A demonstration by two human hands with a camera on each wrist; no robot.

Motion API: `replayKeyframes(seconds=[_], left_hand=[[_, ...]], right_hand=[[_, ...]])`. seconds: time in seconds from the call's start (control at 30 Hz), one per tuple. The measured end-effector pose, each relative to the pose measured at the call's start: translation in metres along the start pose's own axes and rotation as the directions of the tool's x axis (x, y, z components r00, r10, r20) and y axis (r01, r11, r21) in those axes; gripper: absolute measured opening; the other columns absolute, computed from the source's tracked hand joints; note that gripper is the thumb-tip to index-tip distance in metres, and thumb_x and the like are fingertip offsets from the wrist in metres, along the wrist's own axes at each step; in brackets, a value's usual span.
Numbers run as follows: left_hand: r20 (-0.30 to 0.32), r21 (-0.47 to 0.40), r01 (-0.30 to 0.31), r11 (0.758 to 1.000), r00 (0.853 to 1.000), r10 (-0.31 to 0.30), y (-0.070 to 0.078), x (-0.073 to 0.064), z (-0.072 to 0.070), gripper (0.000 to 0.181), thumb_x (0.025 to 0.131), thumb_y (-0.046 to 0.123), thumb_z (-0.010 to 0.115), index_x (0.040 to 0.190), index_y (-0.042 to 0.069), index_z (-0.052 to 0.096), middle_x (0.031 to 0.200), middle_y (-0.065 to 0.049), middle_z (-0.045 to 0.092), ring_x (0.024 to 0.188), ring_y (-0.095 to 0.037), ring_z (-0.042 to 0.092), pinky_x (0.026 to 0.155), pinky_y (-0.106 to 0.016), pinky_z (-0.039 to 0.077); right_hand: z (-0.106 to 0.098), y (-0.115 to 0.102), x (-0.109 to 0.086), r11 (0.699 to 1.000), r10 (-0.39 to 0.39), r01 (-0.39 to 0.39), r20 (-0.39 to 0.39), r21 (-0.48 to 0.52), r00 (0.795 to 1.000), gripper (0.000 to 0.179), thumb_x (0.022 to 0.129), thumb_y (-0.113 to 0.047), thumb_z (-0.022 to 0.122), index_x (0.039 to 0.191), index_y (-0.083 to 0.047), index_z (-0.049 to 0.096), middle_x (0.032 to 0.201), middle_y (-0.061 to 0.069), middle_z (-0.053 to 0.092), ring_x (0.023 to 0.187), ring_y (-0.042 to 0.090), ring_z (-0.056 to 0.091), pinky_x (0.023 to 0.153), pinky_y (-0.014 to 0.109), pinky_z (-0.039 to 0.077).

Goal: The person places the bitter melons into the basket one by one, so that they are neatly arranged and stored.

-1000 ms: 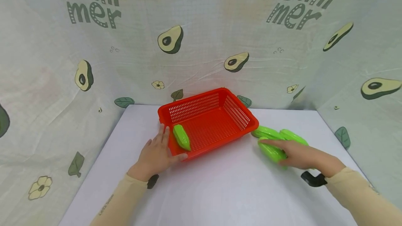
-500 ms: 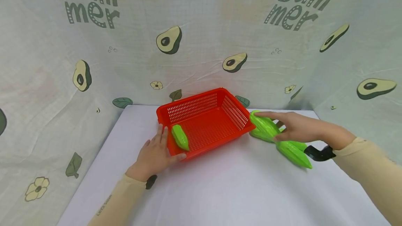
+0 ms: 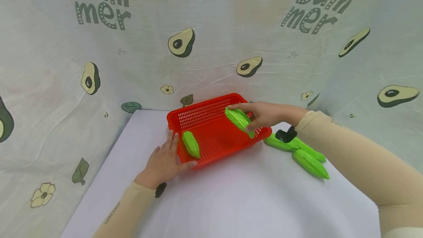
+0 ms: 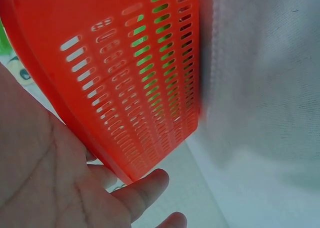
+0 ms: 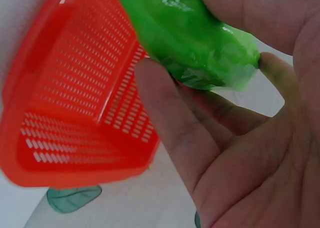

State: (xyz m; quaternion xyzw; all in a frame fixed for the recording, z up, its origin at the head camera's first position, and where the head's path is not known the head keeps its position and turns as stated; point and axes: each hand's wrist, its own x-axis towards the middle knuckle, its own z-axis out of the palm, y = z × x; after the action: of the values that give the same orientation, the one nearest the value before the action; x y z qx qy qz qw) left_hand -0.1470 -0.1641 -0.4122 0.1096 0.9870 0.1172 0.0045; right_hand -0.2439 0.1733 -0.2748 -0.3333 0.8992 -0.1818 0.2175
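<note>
My right hand [image 3: 264, 114] pinches a ridged green bitter melon [image 3: 238, 119] between thumb and fingers, above the right part of a red plastic basket [image 3: 224, 154]. The right wrist view shows the held bitter melon [image 5: 195, 42] close up, with the fingers [image 5: 175, 112] along one side and the thumb on the other. A second bitter melon [image 3: 191, 145] lies inside the basket at its left end. My left hand [image 3: 163, 166] rests at the basket's left rim, fingers extended and thumb spread along the front corner. Through the slots of the basket wall [image 4: 115, 87], green shows in the left wrist view.
To the right of the basket, more bitter melons [image 3: 310, 162] lie together on the white table [image 3: 231, 201], partly behind my right wrist. A cloth [image 3: 211, 28] printed with avocados hangs behind and at the sides.
My right hand has picked up a bitter melon from the group at the right and carried it left, over the basket. The left hand stays at the rim.
</note>
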Motion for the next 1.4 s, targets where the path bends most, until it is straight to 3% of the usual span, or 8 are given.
replayKeyframes(seconds=[0.17,0.3,0.4,0.67,0.87,1.03,1.4], left_hand=[[0.01,0.005,-0.003,1.0,1.0,0.003,0.001,0.004,0.002,0.124,0.062,0.09,0.032,0.147,0.003,0.01,0.152,-0.016,0.006,0.133,-0.035,0.024,0.095,-0.06,0.032],[0.012,0.014,0.002,1.0,1.0,-0.002,0.002,0.005,0.002,0.125,0.061,0.09,0.031,0.148,0.004,0.009,0.153,-0.015,0.004,0.133,-0.034,0.022,0.095,-0.059,0.033],[0.012,0.017,0.002,1.0,1.0,-0.002,0.001,0.005,0.001,0.124,0.061,0.09,0.031,0.148,0.004,0.008,0.153,-0.015,0.004,0.133,-0.035,0.022,0.095,-0.059,0.032],[0.014,0.027,0.001,1.0,1.0,-0.001,-0.002,0.003,0.001,0.124,0.062,0.09,0.03,0.147,0.003,0.009,0.153,-0.015,0.003,0.133,-0.036,0.024,0.096,-0.059,0.031],[0.006,0.035,-0.005,0.999,1.0,0.004,-0.004,0.003,0.003,0.124,0.062,0.09,0.028,0.147,0.003,0.009,0.153,-0.015,0.004,0.133,-0.035,0.024,0.096,-0.059,0.031],[0.008,0.028,-0.001,1.0,1.0,0.001,-0.003,0.002,0.002,0.123,0.062,0.09,0.029,0.147,0.003,0.008,0.153,-0.015,0.004,0.133,-0.034,0.023,0.097,-0.058,0.03],[-0.001,0.034,0.004,0.999,1.0,-0.004,-0.003,0.004,0.002,0.123,0.063,0.09,0.029,0.147,0.003,0.01,0.152,-0.015,0.007,0.133,-0.034,0.025,0.097,-0.058,0.03]], right_hand=[[0.003,-0.003,0.044,0.998,0.03,-0.034,0.063,0.056,0.998,0.081,0.078,-0.02,0.075,0.143,-0.039,0.029,0.126,-0.002,0.044,0.114,0.02,0.043,0.08,0.032,0.048],[0.012,-0.004,0.075,0.997,0.062,-0.065,0.068,0.043,0.996,0.079,0.078,-0.023,0.075,0.141,-0.041,0.031,0.123,-0.003,0.044,0.112,0.019,0.042,0.074,0.029,0.05],[0.02,-0.006,0.094,0.996,0.081,-0.083,0.067,0.024,0.994,0.079,0.077,-0.026,0.075,0.141,-0.042,0.031,0.121,-0.003,0.043,0.109,0.019,0.042,0.073,0.028,0.05],[0.046,-0.01,0.138,0.98,0.116,-0.138,0.153,0.142,0.981,0.079,0.078,-0.02,0.076,0.142,-0.037,0.033,0.118,0.005,0.043,0.106,0.022,0.045,0.071,0.027,0.052],[0.061,-0.01,0.158,0.979,0.16,-0.18,0.181,0.096,0.97,0.079,0.077,-0.025,0.076,0.143,-0.035,0.032,0.122,0.001,0.042,0.109,0.021,0.041,0.08,0.03,0.049],[0.07,-0.016,0.162,0.978,0.181,-0.198,0.219,0.06,0.959,0.078,0.078,-0.027,0.075,0.143,-0.036,0.032,0.127,-0.001,0.041,0.113,0.02,0.038,0.089,0.039,0.044],[0.088,-0.021,0.174,0.984,0.166,-0.177,0.272,0.015,0.948,0.079,0.075,-0.027,0.077,0.141,-0.034,0.035,0.121,-0.002,0.046,0.106,0.019,0.044,0.088,0.039,0.044]])
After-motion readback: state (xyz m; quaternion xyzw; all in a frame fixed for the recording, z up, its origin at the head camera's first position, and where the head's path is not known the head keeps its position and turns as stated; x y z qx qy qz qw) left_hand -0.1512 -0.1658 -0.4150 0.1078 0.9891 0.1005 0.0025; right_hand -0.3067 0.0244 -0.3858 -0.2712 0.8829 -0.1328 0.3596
